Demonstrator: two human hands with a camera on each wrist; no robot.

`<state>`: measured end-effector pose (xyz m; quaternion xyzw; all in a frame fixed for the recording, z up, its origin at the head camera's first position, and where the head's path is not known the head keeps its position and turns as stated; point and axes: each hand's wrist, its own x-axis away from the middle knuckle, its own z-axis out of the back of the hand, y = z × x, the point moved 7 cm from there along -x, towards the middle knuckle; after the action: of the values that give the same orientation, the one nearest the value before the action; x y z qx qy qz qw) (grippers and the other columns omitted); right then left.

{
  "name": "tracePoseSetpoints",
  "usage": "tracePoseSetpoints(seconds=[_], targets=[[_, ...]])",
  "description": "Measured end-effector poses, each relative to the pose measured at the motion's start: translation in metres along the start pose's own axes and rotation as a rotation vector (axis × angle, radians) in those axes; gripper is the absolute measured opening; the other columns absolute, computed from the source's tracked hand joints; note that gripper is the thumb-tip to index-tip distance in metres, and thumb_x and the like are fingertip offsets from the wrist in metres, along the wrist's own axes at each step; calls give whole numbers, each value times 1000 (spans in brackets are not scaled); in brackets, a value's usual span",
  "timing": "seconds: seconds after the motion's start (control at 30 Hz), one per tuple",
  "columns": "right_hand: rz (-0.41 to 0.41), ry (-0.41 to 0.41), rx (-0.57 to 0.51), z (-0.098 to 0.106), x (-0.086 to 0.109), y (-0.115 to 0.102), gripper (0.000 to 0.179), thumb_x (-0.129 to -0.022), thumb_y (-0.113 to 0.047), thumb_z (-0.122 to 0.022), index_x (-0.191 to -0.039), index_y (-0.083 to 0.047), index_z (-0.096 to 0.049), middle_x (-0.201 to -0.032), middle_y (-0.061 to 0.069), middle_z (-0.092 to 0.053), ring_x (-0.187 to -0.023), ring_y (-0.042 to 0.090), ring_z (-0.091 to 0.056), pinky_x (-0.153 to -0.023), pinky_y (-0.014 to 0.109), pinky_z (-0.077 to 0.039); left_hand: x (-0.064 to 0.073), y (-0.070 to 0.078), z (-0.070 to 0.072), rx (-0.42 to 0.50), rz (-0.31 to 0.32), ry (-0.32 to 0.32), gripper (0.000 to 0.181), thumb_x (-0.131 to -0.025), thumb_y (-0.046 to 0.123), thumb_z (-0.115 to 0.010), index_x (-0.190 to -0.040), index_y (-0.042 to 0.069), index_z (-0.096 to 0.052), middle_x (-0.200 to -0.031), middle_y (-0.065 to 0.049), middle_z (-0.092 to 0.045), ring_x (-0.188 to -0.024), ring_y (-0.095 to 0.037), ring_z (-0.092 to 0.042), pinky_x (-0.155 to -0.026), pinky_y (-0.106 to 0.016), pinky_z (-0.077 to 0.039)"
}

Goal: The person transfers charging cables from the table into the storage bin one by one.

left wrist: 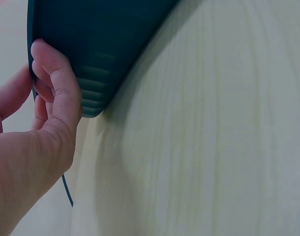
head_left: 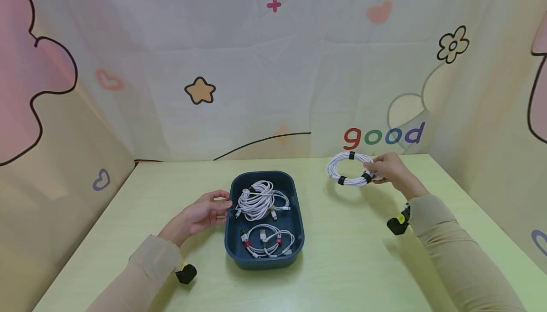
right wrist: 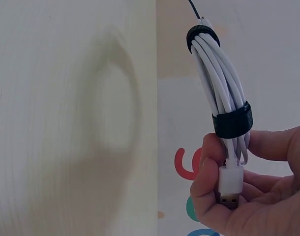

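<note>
My right hand (head_left: 386, 167) holds a coiled white cable (head_left: 339, 162) above the far right of the table. Black straps bind its loops; in the right wrist view a USB plug (right wrist: 230, 182) hangs among the curled fingers. My left hand (head_left: 207, 212) grips the left edge of a dark blue plastic bin (head_left: 264, 263), thumb at the rim and fingers against the outer wall. Inside the bin, a thick bundle of white cable (head_left: 255, 200) lies at the back. Nearer the front are thinner white USB cables (head_left: 265, 252) looped with red ties.
The bin stands on a pale wood-grain table (head_left: 342, 264). A printed cloth backdrop (head_left: 256, 65) rises behind the table and along both sides. Small black-and-yellow devices (head_left: 398, 225) sit at both wrists.
</note>
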<state>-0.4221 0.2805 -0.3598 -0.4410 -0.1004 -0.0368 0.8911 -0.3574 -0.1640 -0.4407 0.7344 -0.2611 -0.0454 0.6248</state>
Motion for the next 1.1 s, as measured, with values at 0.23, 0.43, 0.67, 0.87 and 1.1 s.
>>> tracePoseSetpoints(seconds=[0.23,0.43,0.67,0.87,1.1], targets=[[35,-18,1,-5,2,-11,42,-97,-20,-55,-122,14,-50,-75,-1,-64,-67,10,-62,-68,25,-56,-1,-1,1,-11,3,3,17,-98,7,-50,-113,9,-42,-88,1,-62,-73,-12,-62,-72,-29,-57],[70,-42,2,-10,5,-23,41,-97,-20,-56,-121,13,-53,-73,-3,-64,-67,9,-61,-70,27,-56,-1,-1,1,-8,4,3,17,-99,6,-49,-113,9,-42,-87,1,-62,-73,-12,-63,-72,-28,-57],[87,-58,1,-18,7,-35,40,-98,-19,-56,-121,13,-54,-76,-2,-65,-67,9,-61,-69,25,-55,-1,1,-1,6,6,1,14,-99,6,-50,-110,11,-43,-86,1,-62,-72,-12,-63,-71,-28,-57],[103,-75,-8,-25,10,-46,38,-98,-18,-56,-121,12,-54,-79,0,-67,-67,9,-60,-67,23,-55,0,2,-1,6,3,-6,14,-99,6,-48,-111,10,-42,-86,1,-62,-72,-11,-63,-72,-29,-57],[119,-90,-12,-35,13,-56,38,-97,-18,-57,-122,11,-55,-85,5,-68,-68,11,-62,-70,24,-55,0,1,-1,1,2,-9,16,-99,6,-49,-112,9,-42,-87,1,-61,-73,-11,-63,-72,-28,-57]])
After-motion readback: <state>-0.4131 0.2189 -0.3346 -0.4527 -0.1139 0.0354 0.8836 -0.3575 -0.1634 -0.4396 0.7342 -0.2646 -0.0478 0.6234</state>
